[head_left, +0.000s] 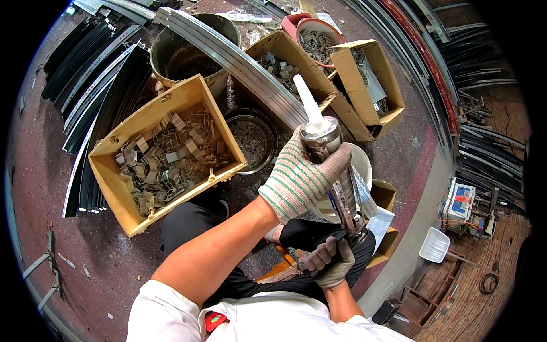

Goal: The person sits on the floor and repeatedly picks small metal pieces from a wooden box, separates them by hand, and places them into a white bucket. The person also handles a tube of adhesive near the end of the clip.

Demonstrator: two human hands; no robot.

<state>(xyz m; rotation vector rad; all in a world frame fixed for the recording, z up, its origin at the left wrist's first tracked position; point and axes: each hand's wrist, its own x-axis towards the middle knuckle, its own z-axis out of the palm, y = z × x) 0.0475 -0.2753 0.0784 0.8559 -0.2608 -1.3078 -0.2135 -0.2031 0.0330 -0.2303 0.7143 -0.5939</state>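
Note:
A caulking gun (343, 196) with a white nozzle (307, 98) stands nearly upright in front of me, the nozzle pointing up and away. My left hand (302, 178), in a white knit glove with green stripes, wraps round the front of its barrel. Lower down, my right hand (330, 262), in a greyish glove, is closed round the dark handle end. The trigger is mostly hidden by the fingers. Just beyond the nozzle, a bundle of long silver metal profiles (236, 62) lies slanting across the boxes and containers.
On the left, a wooden box (122, 215) holds many small metal brackets. Behind stand a large bucket (166, 71), a round metal pan (272, 134), cardboard boxes (352, 77) and a red tub (290, 24). A white bucket (366, 162) sits behind the gun. Dark strips (85, 111) lie stacked far left.

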